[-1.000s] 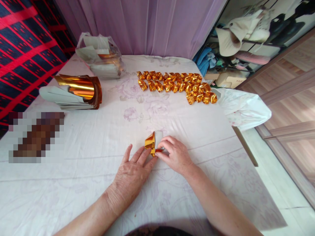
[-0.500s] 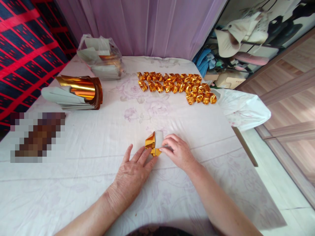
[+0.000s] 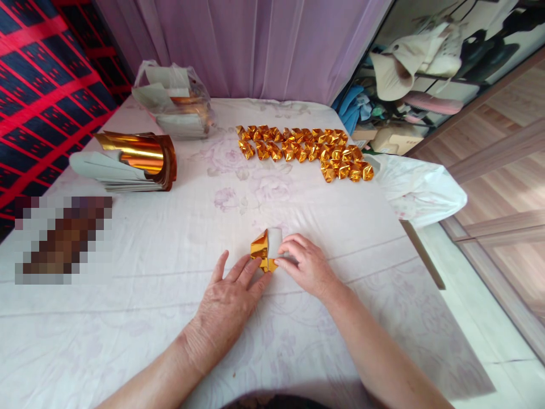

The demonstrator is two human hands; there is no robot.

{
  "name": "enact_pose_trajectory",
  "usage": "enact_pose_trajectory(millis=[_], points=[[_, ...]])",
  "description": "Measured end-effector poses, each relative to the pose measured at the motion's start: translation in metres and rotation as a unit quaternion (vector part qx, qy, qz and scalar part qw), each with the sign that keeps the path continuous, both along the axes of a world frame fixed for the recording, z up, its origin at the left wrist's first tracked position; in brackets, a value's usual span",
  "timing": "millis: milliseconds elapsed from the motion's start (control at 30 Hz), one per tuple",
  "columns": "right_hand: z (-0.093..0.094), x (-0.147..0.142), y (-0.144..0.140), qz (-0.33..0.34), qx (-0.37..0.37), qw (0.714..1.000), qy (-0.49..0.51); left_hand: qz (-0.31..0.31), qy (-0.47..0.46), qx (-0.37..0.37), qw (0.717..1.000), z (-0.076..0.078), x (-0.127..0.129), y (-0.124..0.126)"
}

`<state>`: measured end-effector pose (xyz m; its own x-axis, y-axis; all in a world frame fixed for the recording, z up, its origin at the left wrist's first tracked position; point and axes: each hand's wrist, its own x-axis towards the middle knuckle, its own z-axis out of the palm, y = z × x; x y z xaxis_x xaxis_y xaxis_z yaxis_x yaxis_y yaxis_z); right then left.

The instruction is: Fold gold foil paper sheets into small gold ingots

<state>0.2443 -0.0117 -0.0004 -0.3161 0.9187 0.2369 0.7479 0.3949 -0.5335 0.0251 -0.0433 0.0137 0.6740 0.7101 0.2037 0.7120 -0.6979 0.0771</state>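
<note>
A small piece of gold foil paper [image 3: 264, 250], partly folded with its white back showing, lies on the table's white flowered cloth [image 3: 170, 255] near the front middle. My left hand [image 3: 230, 298] rests flat on the cloth, its fingertips pressing the fold's left lower edge. From the right, my right hand [image 3: 309, 267] pinches the paper's right side with thumb and fingers. Both hands touch the same piece.
Several folded gold pieces [image 3: 306, 150] lie in rows at the back middle. A curled stack of gold sheets [image 3: 136, 162] sits at the left, a plastic bag of sheets [image 3: 174, 99] behind it. A white bag [image 3: 419, 190] hangs over the right edge.
My right hand's fingers have shifted slightly on the paper's right side, and the small red bit seen under them a second ago is no longer visible. My left hand has stayed put.
</note>
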Motion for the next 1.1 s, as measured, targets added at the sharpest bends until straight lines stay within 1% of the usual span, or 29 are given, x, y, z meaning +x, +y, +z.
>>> enact_pose_trajectory(millis=[100, 167, 233, 300, 367, 400, 500, 600, 867, 1000, 1100], points=[[0.0, 0.004, 0.002, 0.015, -0.01, 0.999, 0.031, -0.002, -0.007, 0.001, 1.0, -0.001, -0.001, 0.001], [0.0, 0.007, 0.002, 0.022, -0.003, 0.998, 0.067, -0.001, -0.019, 0.006, 1.0, -0.003, -0.001, 0.002], [0.0, 0.009, 0.003, 0.004, 0.024, 0.994, 0.104, 0.002, -0.041, 0.013, 0.999, -0.005, -0.001, 0.003], [-0.003, 0.011, 0.005, -0.037, 0.062, 0.991, 0.115, 0.006, -0.059, 0.016, 0.998, -0.007, -0.001, 0.005], [-0.007, 0.014, 0.007, -0.075, 0.088, 0.989, 0.094, 0.006, -0.068, 0.015, 0.998, -0.008, -0.001, 0.007], [-0.009, 0.015, 0.008, -0.081, 0.093, 0.989, 0.077, 0.005, -0.072, 0.014, 0.997, -0.008, -0.001, 0.008], [-0.012, 0.016, 0.009, -0.073, 0.089, 0.993, 0.033, 0.004, -0.082, 0.019, 0.996, -0.009, -0.003, 0.011], [-0.011, 0.016, 0.007, -0.065, 0.078, 0.995, 0.012, 0.016, -0.075, 0.02, 0.997, -0.008, -0.005, 0.013], [-0.009, 0.017, 0.006, -0.05, 0.068, 0.996, 0.029, 0.043, -0.083, 0.011, 0.996, -0.002, -0.009, 0.019], [-0.007, 0.013, 0.008, -0.06, 0.065, 0.996, 0.02, 0.03, -0.066, 0.001, 0.997, -0.002, -0.012, 0.021], [-0.003, 0.008, 0.009, -0.058, 0.047, 0.997, -0.004, 0.018, -0.06, -0.005, 0.998, -0.004, -0.015, 0.024]])
